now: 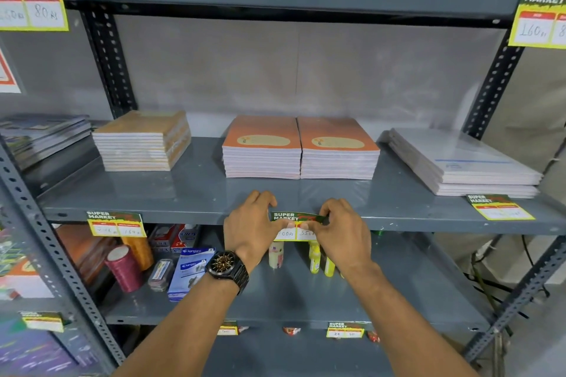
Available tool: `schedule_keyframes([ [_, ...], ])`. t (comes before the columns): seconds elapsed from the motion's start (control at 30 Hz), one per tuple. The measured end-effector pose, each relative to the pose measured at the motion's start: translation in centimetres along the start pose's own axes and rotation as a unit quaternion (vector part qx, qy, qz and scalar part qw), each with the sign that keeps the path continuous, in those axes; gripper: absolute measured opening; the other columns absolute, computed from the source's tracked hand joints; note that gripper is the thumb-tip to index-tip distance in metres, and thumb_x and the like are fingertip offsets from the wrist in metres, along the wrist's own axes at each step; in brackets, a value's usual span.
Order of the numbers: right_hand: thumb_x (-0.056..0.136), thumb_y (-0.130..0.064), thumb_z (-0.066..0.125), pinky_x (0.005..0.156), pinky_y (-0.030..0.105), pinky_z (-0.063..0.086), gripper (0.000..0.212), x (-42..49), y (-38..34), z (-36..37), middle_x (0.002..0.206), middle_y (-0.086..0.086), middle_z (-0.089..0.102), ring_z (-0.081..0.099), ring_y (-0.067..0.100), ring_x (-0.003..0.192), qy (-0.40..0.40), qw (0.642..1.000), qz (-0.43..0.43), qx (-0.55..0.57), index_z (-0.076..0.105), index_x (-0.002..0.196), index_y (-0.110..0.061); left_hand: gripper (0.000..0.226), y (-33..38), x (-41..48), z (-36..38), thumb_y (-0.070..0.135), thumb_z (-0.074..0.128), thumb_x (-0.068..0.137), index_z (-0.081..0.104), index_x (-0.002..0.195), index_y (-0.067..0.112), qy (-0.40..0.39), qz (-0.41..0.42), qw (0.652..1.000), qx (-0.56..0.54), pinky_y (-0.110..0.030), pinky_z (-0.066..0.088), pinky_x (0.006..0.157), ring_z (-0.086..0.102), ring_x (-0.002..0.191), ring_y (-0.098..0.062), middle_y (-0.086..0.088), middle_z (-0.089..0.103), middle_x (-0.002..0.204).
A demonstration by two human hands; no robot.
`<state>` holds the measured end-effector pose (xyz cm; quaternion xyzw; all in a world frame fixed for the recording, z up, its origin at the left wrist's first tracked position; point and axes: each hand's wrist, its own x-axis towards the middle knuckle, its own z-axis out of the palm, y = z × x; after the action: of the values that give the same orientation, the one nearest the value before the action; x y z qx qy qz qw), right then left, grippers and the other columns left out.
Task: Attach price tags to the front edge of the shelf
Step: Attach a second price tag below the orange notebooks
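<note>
Grey steel shelf [196, 193] unit filled the view, slotted uprights both sides, wall behind. Middle tier carried notebook stacks: tan stack [142, 141] far left, two orange-covered stacks [300, 147] side by side in the centre, white pads [459, 162] at the right. Lower tier held bottles, thread spools, stapler boxes, partly hidden behind the arms.

Front edge [428, 220] of the middle tier already had a tag [115, 223] near the left end and another [500, 206] at the right, that one sitting skewed. Current price tag [298, 225] at centre of the same edge, just below the orange stacks, green header up against the lip, white price boxes hanging below.

Left hand [251, 223], watch [227, 268] on wrist, pinched the tag's left end, fingers curled over the shelf lip. Right hand [343, 226] clamped on the tag's right end, thumb in front. Both closed on the tag, near each other, not touching. Looked like the press-on step, tag not yet released.

Risks, as a judgement:
- Tilted result if one end pressed down before the other was levelled; right-hand tag showed that outcome.
- Top strip looked curled at the right end; weak bond there, likely peel-off later.
- Thumbs over the handwritten prices; smudging possible if ink fresh.
- Adhesive type not visible, so hold strength unknown.
</note>
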<state>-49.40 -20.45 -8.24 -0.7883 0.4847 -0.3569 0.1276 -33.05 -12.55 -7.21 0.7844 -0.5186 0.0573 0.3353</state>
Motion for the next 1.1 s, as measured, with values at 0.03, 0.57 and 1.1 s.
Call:
schedule_keyframes([
  [0.03, 0.071, -0.042, 0.078, 0.059, 0.035, 0.049, 0.031, 0.1, 0.0, 0.0, 0.081, -0.008, 0.05, 0.057, 0.02, 0.069, 0.001, 1.0, 0.001, -0.002, 0.054, 0.079, -0.024, 0.044, 0.0, 0.0, 0.0, 0.064, 0.072, 0.068, 0.054, 0.095, 0.034, -0.004, 0.001, 1.0, 0.004, -0.035, 0.051, 0.066, 0.062, 0.082, -0.018, 0.013, 0.058, 0.095],
  [0.57, 0.078, -0.047, 0.072, 0.072, 0.042, 0.053, 0.033, 0.0, 0.4, -0.5, 0.102, -0.004, 0.053, 0.064, 0.028, 0.087, -0.037, 0.998, -0.028, -0.042, 0.058, 0.101, -0.027, 0.029, -1.9, 0.9, -1.3, 0.038, 0.075, 0.078, 0.058, 0.101, 0.036, -0.1, 0.073, 0.992, 0.006, -0.035, 0.054, 0.074, 0.064, 0.096, -0.014, 0.012, 0.059, 0.104],
  [1.1, 0.078, -0.034, 0.078, 0.057, 0.013, 0.044, 0.015, 2.4, 8.5, -12.3, 0.08, -0.005, 0.069, 0.053, 0.001, 0.054, 0.053, 0.979, 0.054, 0.191, 0.07, 0.083, -0.023, 0.047, 9.2, 1.5, 0.1, 0.012, 0.06, 0.076, 0.056, 0.121, 0.025, -0.13, 0.046, 0.989, -0.054, -0.033, 0.048, 0.087, 0.057, 0.108, -0.023, 0.001, 0.062, 0.117],
])
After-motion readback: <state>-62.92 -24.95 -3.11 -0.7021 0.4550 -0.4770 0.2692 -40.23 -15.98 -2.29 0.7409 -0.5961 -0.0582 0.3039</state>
